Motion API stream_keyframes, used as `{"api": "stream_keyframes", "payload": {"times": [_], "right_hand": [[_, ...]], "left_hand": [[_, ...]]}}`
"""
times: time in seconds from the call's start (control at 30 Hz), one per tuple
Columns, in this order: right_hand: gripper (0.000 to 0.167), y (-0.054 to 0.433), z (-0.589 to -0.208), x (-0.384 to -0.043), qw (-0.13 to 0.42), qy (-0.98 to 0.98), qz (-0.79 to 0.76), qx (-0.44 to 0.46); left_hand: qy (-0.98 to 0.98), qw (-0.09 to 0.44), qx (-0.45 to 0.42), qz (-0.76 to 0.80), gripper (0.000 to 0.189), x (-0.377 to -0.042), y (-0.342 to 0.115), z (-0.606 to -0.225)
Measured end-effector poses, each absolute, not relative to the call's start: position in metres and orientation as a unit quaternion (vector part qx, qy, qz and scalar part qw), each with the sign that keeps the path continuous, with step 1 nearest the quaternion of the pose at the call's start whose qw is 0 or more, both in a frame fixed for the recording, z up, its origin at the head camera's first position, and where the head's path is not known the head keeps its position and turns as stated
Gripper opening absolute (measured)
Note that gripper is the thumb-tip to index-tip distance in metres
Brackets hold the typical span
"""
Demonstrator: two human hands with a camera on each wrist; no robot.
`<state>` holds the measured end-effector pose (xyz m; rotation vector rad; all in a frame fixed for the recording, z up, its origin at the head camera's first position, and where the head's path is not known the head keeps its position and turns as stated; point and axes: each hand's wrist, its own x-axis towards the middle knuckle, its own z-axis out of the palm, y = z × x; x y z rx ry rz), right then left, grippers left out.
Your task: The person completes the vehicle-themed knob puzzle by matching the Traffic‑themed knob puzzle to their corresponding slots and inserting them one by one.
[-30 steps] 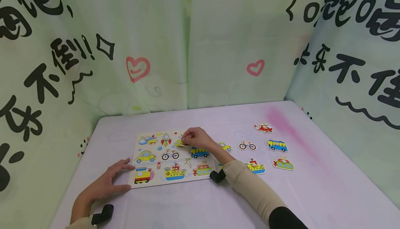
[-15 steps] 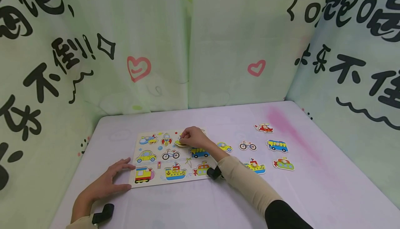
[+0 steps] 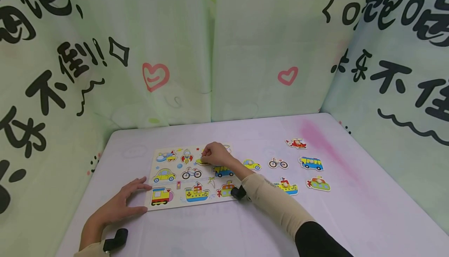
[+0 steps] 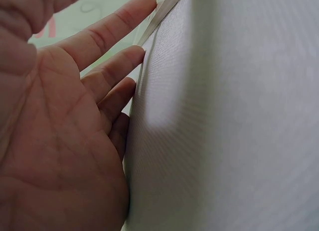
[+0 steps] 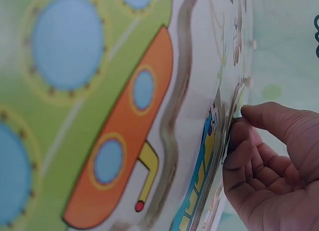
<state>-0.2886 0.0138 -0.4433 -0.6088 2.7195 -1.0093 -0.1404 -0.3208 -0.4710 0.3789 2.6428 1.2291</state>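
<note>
A white vehicle puzzle board (image 3: 177, 200) lies on the table in the head view. In its top row, my right hand (image 3: 218, 155) pinches a yellow-green puzzle piece (image 3: 202, 162), most of which the fingers hide. The right wrist view has thumb and index finger meeting at that piece, low against the board. My left hand (image 3: 122, 199) touches the board's left edge with thumb and fingertips spread, and the left wrist view shows its fingers (image 4: 117, 27) mostly straight. Near the right forearm are a bus picture (image 3: 222, 171) and a green submarine picture (image 3: 226, 189) on the board.
Loose pieces lie to the right of the board: a yellow car (image 3: 251, 165), a bicycle (image 3: 278, 163), a red helicopter (image 3: 296, 143), a blue bus (image 3: 310, 163), a green submarine (image 3: 318, 183) and a boat (image 3: 287, 188) partly behind the right sleeve. Fabric walls surround the table.
My right hand has shifted slightly left with the yellow-green piece, which now sits flatter against the board. The left hand keeps its place at the board's edge.
</note>
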Motion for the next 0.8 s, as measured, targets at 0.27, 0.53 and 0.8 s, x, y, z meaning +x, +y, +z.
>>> {"api": "stream_keyframes", "payload": {"times": [0.27, 0.53, 0.8], "right_hand": [[0.012, 0.0124, -0.4443, -0.2887, 0.085, 0.921, -0.325, -0.195], [0.016, 0.0140, -0.4453, -0.2872, 0.092, 0.920, -0.336, -0.178], [0.021, 0.0216, -0.4407, -0.2857, 0.077, 0.915, -0.360, -0.168]], "left_hand": [[0.896, 0.107, 0.121, 0.414, 0.056, -0.1403, -0.3202, -0.4693], [0.893, 0.114, 0.120, 0.418, 0.056, -0.1399, -0.3200, -0.4690], [0.895, 0.114, 0.121, 0.415, 0.056, -0.1397, -0.3201, -0.4689]]}}
